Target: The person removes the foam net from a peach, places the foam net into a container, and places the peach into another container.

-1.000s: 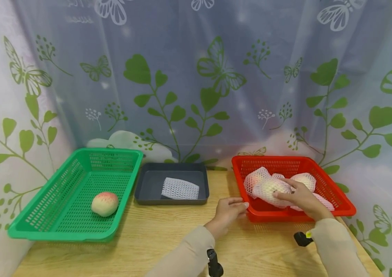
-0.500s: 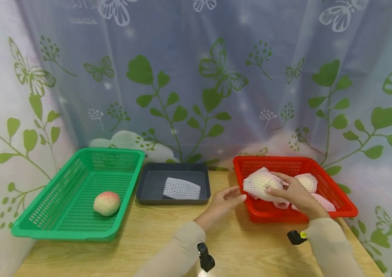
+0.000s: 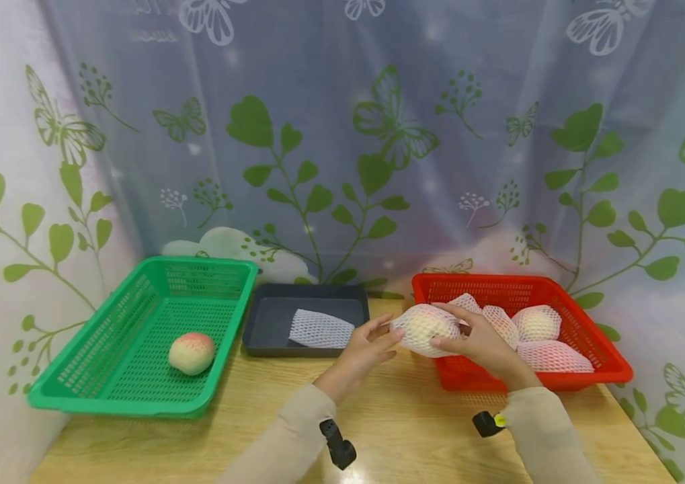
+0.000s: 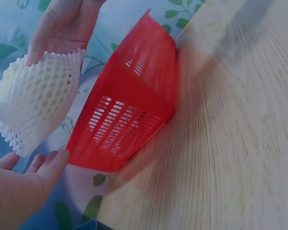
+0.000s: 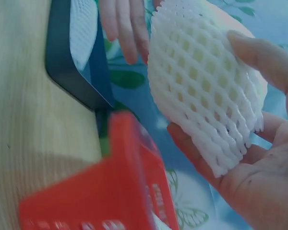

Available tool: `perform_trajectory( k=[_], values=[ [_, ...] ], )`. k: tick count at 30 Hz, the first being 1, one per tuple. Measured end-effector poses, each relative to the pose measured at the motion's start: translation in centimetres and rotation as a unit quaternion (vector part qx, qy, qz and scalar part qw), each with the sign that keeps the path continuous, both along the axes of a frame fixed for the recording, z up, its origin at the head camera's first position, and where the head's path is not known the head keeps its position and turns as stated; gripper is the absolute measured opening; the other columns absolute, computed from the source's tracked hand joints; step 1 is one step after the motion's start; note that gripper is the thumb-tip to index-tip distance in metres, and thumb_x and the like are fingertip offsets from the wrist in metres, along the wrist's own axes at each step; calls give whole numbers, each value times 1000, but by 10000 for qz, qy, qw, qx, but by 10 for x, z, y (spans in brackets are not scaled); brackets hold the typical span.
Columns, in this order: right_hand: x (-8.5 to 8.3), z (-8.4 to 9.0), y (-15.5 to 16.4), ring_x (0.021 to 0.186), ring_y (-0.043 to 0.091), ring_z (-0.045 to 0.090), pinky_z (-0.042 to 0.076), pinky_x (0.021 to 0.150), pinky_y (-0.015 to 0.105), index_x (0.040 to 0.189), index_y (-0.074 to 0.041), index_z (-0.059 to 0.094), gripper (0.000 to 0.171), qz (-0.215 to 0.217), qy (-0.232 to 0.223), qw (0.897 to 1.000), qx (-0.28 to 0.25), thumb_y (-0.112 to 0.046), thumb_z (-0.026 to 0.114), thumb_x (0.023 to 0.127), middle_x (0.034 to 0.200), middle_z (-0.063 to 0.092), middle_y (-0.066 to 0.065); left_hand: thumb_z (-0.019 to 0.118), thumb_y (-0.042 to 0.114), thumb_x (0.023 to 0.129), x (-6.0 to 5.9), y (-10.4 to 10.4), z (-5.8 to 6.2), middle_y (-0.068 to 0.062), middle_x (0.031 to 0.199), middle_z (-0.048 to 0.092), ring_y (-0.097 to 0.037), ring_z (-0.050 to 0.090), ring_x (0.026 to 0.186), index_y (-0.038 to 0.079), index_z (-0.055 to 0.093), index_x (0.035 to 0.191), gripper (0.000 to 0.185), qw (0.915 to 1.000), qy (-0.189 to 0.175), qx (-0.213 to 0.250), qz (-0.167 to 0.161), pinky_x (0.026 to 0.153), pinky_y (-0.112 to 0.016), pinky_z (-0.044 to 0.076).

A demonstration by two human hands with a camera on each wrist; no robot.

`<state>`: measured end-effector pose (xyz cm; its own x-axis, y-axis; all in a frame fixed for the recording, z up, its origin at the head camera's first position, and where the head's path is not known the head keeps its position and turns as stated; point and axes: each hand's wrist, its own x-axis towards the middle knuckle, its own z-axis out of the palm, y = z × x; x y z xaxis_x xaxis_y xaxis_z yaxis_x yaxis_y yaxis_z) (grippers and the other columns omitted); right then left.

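Above the near left corner of the red basket [image 3: 457, 382], my right hand [image 3: 487, 346] grips a pale peach in a white foam net [image 3: 425, 331], thumb on the near side and fingers behind. In the right wrist view the net [image 5: 197, 72] covers most of the fruit, with bunched ends. My left hand [image 3: 361, 353] reaches to the other end of the net, its fingers [image 4: 55, 165] extended and the thumb tip right at the mesh. Several more netted fruits [image 3: 537, 324] lie in the red basket, one in a pinkish net [image 3: 554, 356].
A green basket [image 3: 118, 407] at the left holds one bare peach [image 3: 191, 353]. Between the baskets, a dark grey tray [image 3: 269, 306] holds a flat white foam net [image 3: 320, 329]. All stand on a wooden table [image 3: 403, 430] before a patterned curtain [image 3: 318, 134].
My right hand has lifted the netted peach from the red basket and brought it left, over the rim. My left hand has left the basket's rim and moved slightly left, beside the net.
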<state>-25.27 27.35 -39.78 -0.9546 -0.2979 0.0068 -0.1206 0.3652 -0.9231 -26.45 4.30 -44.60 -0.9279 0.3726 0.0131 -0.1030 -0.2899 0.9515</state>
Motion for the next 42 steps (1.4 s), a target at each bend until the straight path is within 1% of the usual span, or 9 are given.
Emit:
perform_trajectory(
  k=[6,9,13,16,23,33,36,39,42],
  values=[
    [0,-11,-20,101,28,57,55,80,33,143,-18,45,69,74,117,9999,85,-24,77,82,133,48,15,65,22,93,0,-14,-5,-20,137,47,-22,59,107,4,43,143,58,9992,-322,211,57,97,-52,46],
    [1,-17,-30,101,29,55,55,79,33,143,-16,44,70,154,235,9996,81,-23,78,81,132,48,16,62,20,95,1,-22,-10,-20,136,48,-18,60,103,1,38,144,58,9990,-339,275,-4,96,-51,47],
    [2,-25,-45,105,29,54,54,81,31,143,-12,44,72,219,387,9990,56,-23,78,81,136,47,14,60,19,96,2,-33,-15,-17,128,53,-14,60,96,-3,38,143,57,9991,-342,256,-35,90,-40,52],
    [3,-35,-55,108,27,53,52,84,28,142,-13,46,72,177,395,9990,67,-24,80,79,137,47,11,62,20,94,4,-43,-19,-13,121,56,-13,61,93,-2,42,140,55,9992,-395,114,32,86,-34,54],
    [4,-62,-75,105,26,53,52,81,28,138,-9,51,67,170,513,9985,-27,-21,79,79,133,51,16,64,21,93,12,-64,-31,-17,124,57,-13,61,93,-7,44,137,55,9986,-329,-344,217,89,-37,53],
    [8,-86,-100,101,25,56,53,79,29,139,-7,49,63,263,-174,9971,-696,-19,76,83,136,49,19,61,24,96,24,-89,-47,-18,123,56,-13,62,94,-9,43,137,56,9962,-416,-707,304,88,-36,54],
    [8,-91,-105,102,24,57,52,80,29,137,-6,51,60,180,-220,9967,-763,-20,75,83,134,50,19,62,25,95,26,-95,-52,-20,126,54,-15,62,97,-10,42,136,58,9963,-488,-639,291,89,-36,53],
    [8,-95,-109,105,25,56,51,82,29,134,-5,53,57,105,-229,9967,-766,-22,74,84,132,53,18,64,19,93,26,-100,-56,-23,129,53,-17,62,99,-13,41,136,59,9975,-450,-458,286,90,-35,53],
    [6,-99,-112,108,25,55,50,83,29,133,-5,54,55,121,-328,9965,-761,-24,74,85,131,54,17,67,13,90,27,-103,-60,-22,124,57,-16,63,96,-13,43,135,57,9974,-402,-465,376,87,-33,54]
  ],
)
